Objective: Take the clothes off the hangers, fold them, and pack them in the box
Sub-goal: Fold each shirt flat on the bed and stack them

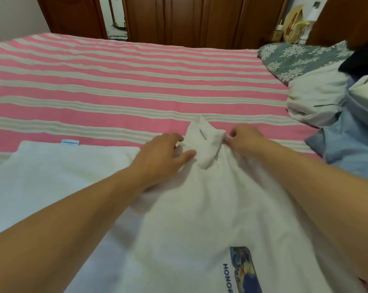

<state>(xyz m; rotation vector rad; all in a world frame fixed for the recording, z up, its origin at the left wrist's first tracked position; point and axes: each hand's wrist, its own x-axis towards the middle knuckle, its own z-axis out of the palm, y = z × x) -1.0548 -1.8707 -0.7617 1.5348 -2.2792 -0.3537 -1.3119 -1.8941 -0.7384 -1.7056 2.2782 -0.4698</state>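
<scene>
A white T-shirt (185, 218) with a blue printed patch near its lower part lies spread on the pink-and-white striped bed (115, 81). One part of it is bunched into a small raised fold (206, 142) between my hands. My left hand (164, 157) rests on the shirt just left of that fold, fingers mostly straight. My right hand (244, 138) pinches the bunched cloth at its right side with curled fingers. No hanger and no box are in view.
A heap of other clothes lies at the right: a light blue garment (346, 149), white pieces (318, 98) and a dark one on top. A grey floral pillow (297, 58) sits behind it. Dark wooden wardrobe doors (179, 17) stand beyond the bed.
</scene>
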